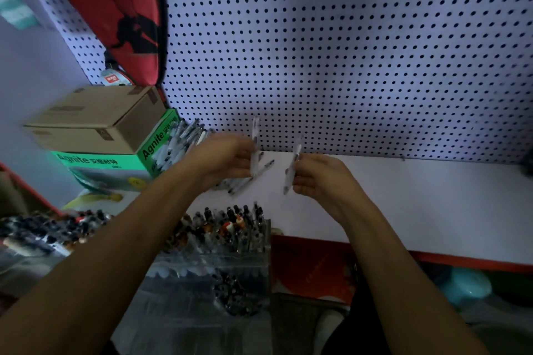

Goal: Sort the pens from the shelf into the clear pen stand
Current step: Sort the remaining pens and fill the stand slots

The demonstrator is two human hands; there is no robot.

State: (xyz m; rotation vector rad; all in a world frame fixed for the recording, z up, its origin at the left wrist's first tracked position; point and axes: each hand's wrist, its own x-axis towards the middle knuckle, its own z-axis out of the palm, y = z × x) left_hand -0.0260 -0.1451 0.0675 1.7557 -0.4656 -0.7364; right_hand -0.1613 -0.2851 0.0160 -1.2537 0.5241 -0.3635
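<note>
pinching one pen each, both hands hover over the shelf; green box left, pen stand below.

Pen stand before shelf — boxes left

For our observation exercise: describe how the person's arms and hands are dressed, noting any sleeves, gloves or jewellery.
Both forearms are bare, with no sleeves in view. The left hand and right hand wear no gloves. No rings, watch or bracelet can be made out in the blurred picture.
</note>
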